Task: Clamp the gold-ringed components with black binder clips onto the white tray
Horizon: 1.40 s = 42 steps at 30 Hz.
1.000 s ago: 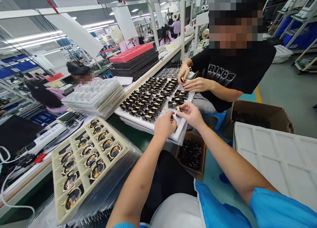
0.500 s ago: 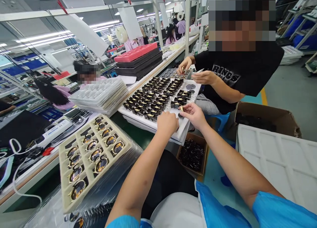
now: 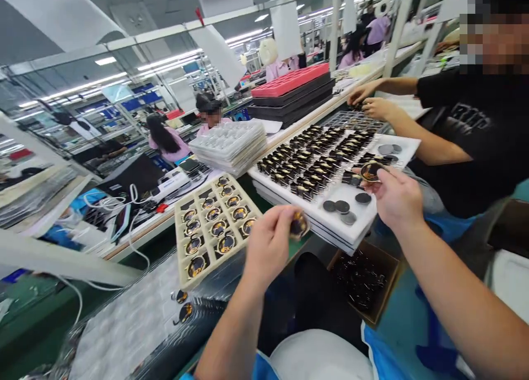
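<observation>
Holds a round piece [image 3: 300, 226] in the left hand [image 3: 266, 245], clamped between thumb and fingers and too blurred for detail, by the gap between the beige tray [image 3: 184, 278] and the white tray [image 3: 360, 216], and pinches a similar dark piece [image 3: 370, 172] with the right hand [image 3: 399, 195] above the white tray, partly covered by fingertips. Hides the beige tray's right corner behind the left hand and cuts off a black-shirted co-worker [image 3: 467, 126] at the right edge. Leaves open room between the trays and around dark discs [image 3: 342, 206].
</observation>
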### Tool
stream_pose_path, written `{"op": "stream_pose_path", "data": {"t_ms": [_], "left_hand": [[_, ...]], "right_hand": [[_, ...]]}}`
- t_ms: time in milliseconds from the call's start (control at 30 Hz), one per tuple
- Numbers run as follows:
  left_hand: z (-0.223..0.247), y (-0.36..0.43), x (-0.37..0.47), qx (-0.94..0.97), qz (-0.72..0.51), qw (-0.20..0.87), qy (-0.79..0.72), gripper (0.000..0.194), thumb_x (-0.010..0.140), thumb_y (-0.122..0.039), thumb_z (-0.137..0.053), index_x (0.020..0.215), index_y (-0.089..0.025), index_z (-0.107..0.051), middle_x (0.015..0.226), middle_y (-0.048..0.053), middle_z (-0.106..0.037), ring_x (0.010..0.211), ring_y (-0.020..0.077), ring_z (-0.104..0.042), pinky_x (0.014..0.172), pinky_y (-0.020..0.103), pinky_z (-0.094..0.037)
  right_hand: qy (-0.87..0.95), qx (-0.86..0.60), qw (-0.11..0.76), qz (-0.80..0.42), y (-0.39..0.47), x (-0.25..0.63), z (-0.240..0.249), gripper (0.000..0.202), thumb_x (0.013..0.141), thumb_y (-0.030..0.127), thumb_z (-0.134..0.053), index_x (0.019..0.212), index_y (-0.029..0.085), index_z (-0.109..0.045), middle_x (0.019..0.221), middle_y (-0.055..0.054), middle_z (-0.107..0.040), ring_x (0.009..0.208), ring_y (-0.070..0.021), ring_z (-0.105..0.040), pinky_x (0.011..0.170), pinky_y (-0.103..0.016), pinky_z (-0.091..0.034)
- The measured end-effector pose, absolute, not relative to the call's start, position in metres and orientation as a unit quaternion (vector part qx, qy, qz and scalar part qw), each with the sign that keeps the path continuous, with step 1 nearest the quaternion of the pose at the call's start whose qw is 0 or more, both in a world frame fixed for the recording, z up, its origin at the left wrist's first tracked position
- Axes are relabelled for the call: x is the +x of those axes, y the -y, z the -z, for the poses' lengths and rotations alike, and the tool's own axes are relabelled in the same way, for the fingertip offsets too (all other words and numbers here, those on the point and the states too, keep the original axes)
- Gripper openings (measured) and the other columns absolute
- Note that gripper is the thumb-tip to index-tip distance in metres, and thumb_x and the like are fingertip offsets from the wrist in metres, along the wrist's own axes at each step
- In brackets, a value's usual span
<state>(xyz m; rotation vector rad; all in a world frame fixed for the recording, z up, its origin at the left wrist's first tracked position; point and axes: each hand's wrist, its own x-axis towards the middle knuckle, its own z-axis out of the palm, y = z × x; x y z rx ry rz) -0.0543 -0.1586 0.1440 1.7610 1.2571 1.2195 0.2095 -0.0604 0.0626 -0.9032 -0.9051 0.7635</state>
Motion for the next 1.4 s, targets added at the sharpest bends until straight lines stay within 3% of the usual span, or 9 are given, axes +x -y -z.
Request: {"op": "stream_pose_path", "data": {"t_ms": [167, 267, 333, 467, 667, 867, 1100, 1267, 1400], "left_hand": [[-0.182, 0.189, -0.177, 0.66, -0.443, 0.049, -0.605, 0.029, 0.097, -0.045, -0.056, 0.093, -0.028, -0.079, 0.091, 0.002, -0.078, 0.084, 0.0215, -0.07, 0.076, 0.032, -0.056], [-0.185, 0.141, -0.24, 0.601, -0.385, -0.076, -0.696, 0.03, 0.095, -0.045, -0.054, 0.099, -0.025, -0.076, 0.09, 0.002, -0.077, 0.081, 0.0214, -0.068, 0.076, 0.032, -0.054], [-0.177, 0.101, -0.273, 0.55, -0.364, -0.091, -0.746, 0.031, 0.094, -0.04, -0.054, 0.107, -0.019, -0.073, 0.091, 0.004, -0.076, 0.081, 0.0207, -0.068, 0.08, 0.031, -0.053], [-0.151, 0.051, -0.311, 0.54, -0.305, -0.051, -0.783, 0.026, 0.093, -0.033, -0.054, 0.096, -0.015, -0.072, 0.095, 0.01, -0.077, 0.086, 0.0222, -0.069, 0.082, 0.03, -0.05], [-0.133, 0.039, -0.328, 0.567, -0.265, -0.041, -0.779, 0.028, 0.094, -0.034, -0.053, 0.091, -0.016, -0.074, 0.101, 0.012, -0.077, 0.094, 0.025, -0.068, 0.087, 0.032, -0.048], [-0.14, 0.038, -0.333, 0.625, -0.219, 0.013, -0.749, 0.031, 0.09, -0.046, -0.06, 0.093, -0.02, -0.078, 0.093, 0.007, -0.079, 0.087, 0.0237, -0.069, 0.079, 0.03, -0.05], [-0.15, 0.042, -0.344, 0.65, -0.183, -0.009, -0.738, 0.032, 0.089, -0.047, -0.06, 0.087, -0.022, -0.08, 0.098, 0.01, -0.079, 0.098, 0.03, -0.069, 0.089, 0.037, -0.051], [-0.178, 0.028, -0.303, 0.703, -0.21, -0.062, -0.677, 0.034, 0.095, -0.042, -0.054, 0.111, -0.02, -0.075, 0.118, 0.01, -0.075, 0.115, 0.0276, -0.065, 0.105, 0.037, -0.047], [-0.207, -0.016, -0.238, 0.781, -0.175, -0.117, -0.588, 0.039, 0.099, -0.037, -0.053, 0.131, -0.018, -0.064, 0.133, 0.011, -0.068, 0.125, 0.0264, -0.06, 0.11, 0.037, -0.043]], "right_hand": [[0.64, -0.403, 0.573, -0.317, 0.039, 0.129, -0.112, 0.023, 0.089, 0.044, -0.067, 0.08, 0.024, -0.074, 0.079, -0.004, -0.071, 0.076, -0.0233, -0.064, 0.07, -0.035, -0.052], [0.755, -0.355, 0.459, -0.307, 0.012, 0.049, -0.138, 0.018, 0.089, 0.026, -0.063, 0.098, 0.02, -0.078, 0.082, -0.003, -0.073, 0.078, -0.0214, -0.067, 0.076, -0.032, -0.053], [0.785, -0.376, 0.399, -0.287, -0.009, -0.01, -0.15, 0.026, 0.087, 0.017, -0.061, 0.106, 0.018, -0.077, 0.078, -0.002, -0.073, 0.075, -0.0197, -0.066, 0.075, -0.029, -0.052], [0.816, -0.424, 0.308, -0.242, -0.044, -0.107, -0.16, 0.021, 0.081, 0.008, -0.066, 0.096, 0.017, -0.079, 0.095, -0.006, -0.078, 0.091, -0.0222, -0.068, 0.083, -0.027, -0.051], [0.832, -0.416, 0.274, -0.245, -0.059, -0.158, -0.147, 0.011, 0.084, 0.013, -0.072, 0.088, 0.021, -0.078, 0.097, -0.006, -0.079, 0.092, -0.0233, -0.07, 0.084, -0.029, -0.052], [0.85, -0.387, 0.272, -0.232, -0.068, -0.126, -0.152, 0.012, 0.088, 0.016, -0.068, 0.09, 0.019, -0.079, 0.1, -0.006, -0.079, 0.093, -0.0229, -0.07, 0.084, -0.029, -0.051], [0.867, -0.309, 0.33, -0.211, -0.047, 0.007, -0.16, 0.011, 0.084, 0.029, -0.07, 0.081, 0.022, -0.078, 0.079, -0.002, -0.077, 0.073, -0.0209, -0.068, 0.071, -0.031, -0.051], [0.824, -0.382, 0.381, -0.171, 0.007, 0.127, -0.116, 0.02, 0.087, 0.044, -0.066, 0.085, 0.028, -0.077, 0.085, -0.005, -0.077, 0.076, -0.0244, -0.07, 0.063, -0.034, -0.052], [0.77, -0.449, 0.429, -0.145, 0.044, 0.165, -0.064, 0.016, 0.089, 0.039, -0.063, 0.082, 0.029, -0.074, 0.084, -0.005, -0.077, 0.074, -0.026, -0.072, 0.059, -0.037, -0.054]]}}
